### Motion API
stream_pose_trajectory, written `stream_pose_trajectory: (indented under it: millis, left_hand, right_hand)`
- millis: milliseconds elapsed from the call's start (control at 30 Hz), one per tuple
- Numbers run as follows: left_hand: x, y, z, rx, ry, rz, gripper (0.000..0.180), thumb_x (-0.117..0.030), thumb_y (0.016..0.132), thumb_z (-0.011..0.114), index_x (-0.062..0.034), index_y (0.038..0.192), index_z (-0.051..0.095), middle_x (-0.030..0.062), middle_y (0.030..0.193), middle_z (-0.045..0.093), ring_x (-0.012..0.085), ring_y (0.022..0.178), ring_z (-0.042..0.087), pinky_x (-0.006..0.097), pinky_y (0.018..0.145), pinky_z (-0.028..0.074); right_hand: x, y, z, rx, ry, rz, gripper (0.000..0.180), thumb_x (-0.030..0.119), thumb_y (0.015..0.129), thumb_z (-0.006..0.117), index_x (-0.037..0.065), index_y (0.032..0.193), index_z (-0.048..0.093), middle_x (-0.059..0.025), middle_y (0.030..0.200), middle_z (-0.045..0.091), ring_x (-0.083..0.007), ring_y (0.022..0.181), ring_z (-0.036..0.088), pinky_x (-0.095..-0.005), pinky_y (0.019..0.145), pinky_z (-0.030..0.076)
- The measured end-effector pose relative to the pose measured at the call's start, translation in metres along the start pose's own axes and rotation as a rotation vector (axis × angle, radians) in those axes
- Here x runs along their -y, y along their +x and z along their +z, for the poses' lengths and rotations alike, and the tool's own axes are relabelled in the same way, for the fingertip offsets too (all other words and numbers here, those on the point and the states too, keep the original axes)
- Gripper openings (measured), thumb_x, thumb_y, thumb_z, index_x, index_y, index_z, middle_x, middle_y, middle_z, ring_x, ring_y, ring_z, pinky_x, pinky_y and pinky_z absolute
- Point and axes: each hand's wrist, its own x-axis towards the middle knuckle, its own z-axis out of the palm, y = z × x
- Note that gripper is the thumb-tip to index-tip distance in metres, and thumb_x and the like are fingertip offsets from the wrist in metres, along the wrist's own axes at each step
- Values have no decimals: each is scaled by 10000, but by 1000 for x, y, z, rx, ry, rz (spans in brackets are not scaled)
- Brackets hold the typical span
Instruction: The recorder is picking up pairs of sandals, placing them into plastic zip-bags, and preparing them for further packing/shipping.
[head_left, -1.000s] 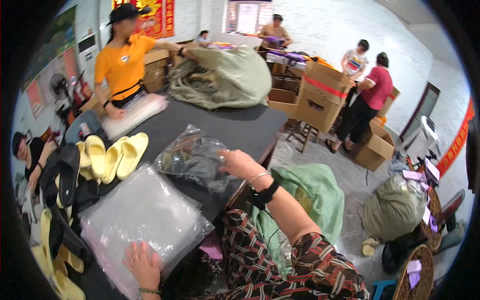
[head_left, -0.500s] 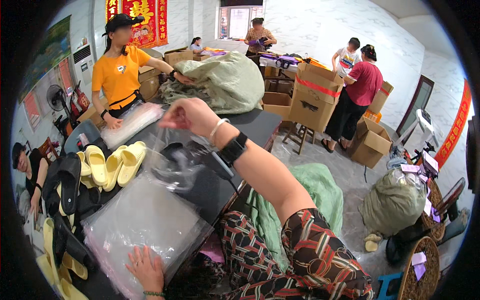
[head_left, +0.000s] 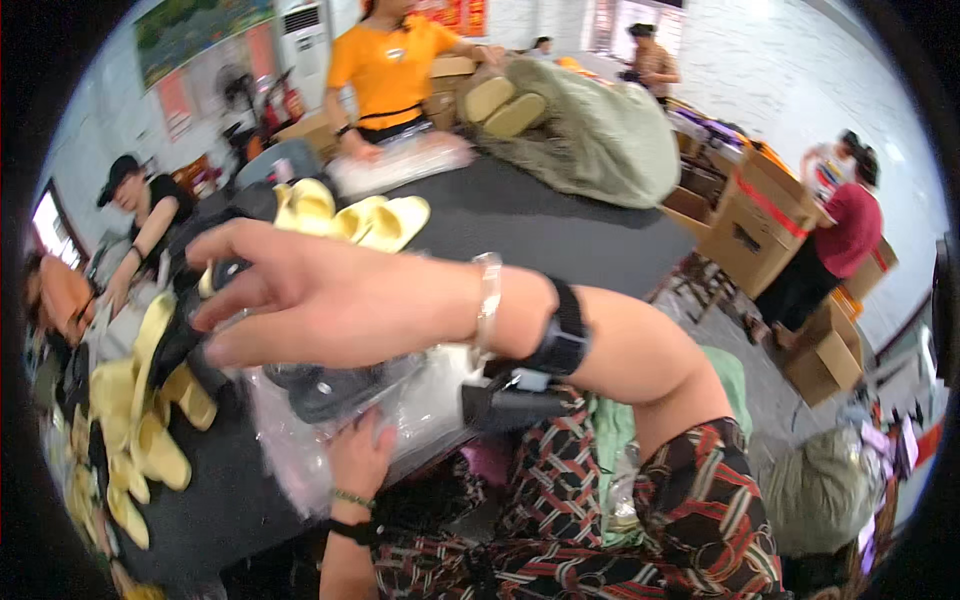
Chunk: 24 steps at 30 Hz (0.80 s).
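Note:
My right hand (head_left: 300, 290) reaches across to the left, blurred by motion. Its fingers are spread, close to a black slipper (head_left: 232, 272), and no firm hold shows. Below its wrist, black slippers (head_left: 335, 392), partly hidden by my forearm and by shiny film, lie over a stack of clear plastic bags (head_left: 290, 460). My left hand (head_left: 360, 452) rests on that stack at the lower edge of the black slippers, fingers stretched out. Beyond my right hand sit pale yellow slippers (head_left: 390, 222); more yellow slippers (head_left: 150, 430) lie at the left, mixed with black ones.
Across the dark table (head_left: 560, 215), a person in an orange top (head_left: 385, 70) touches another plastic bag stack (head_left: 400, 165). A large woven sack (head_left: 600, 130) holds tan slippers (head_left: 505, 108). Cardboard boxes (head_left: 755, 215) and other people are at the right; another person (head_left: 150, 210) sits left.
My view has turned left. My right hand has dropped from its raised place with the clear film and swung left toward the slippers. Black slippers now lie over the bag stack by my left hand.

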Motion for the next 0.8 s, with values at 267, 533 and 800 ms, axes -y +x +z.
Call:
stream_pose_trajectory:
  millis: [267,533,800]
  left_hand:
    - [-1,-8,-11,32,89,-137,494,-485,926,555,-204,1330,597,118,1129,670,375,1030,594,561,891,420]
    - [-3,-10,-10,-8,92,-110,481,-503,934,549,-210,1307,625,163,1000,675,374,954,606,557,897,396]
    - [11,-30,-18,16,141,-197,488,-505,949,512,-202,1318,612,158,988,698,371,930,625,527,886,414]
  right_hand:
    - [-103,-16,-126,-216,-937,270,305,208,949,627,-46,1116,622,-133,952,712,-155,867,676,-303,789,544]
    - [-202,-89,-134,-257,-789,779,615,277,925,649,-70,1358,382,-220,916,712,-278,805,719,-383,767,557]
    - [-220,-116,-117,-448,-658,665,457,41,862,600,13,1310,512,-123,867,694,-198,678,689,-317,661,570]
